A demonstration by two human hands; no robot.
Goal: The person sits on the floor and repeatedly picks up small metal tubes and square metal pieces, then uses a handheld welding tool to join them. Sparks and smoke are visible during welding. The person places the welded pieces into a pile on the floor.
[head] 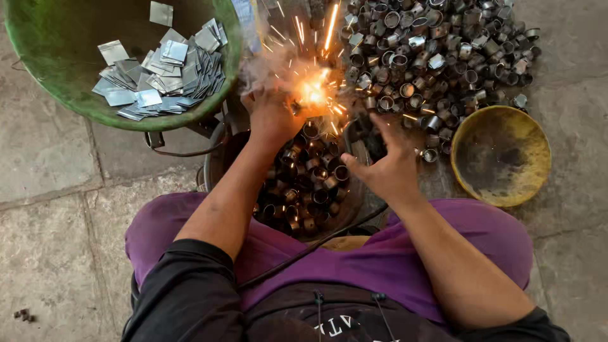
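Sparks (315, 88) burst at centre top where the left hand (273, 114) grips something unclear, while the right hand (387, 166) hangs open above the pan of metal rings (304, 190).

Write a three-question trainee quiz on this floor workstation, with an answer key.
1. True or false: the green basin holds flat metal squares.
2. Which hand is at the sparks: A) left hand B) right hand?
3. Fill in: the yellow bowl sits to the person's ____ side, just below the loose pile of metal rings.

Key: 1 true. 2 A. 3 right.
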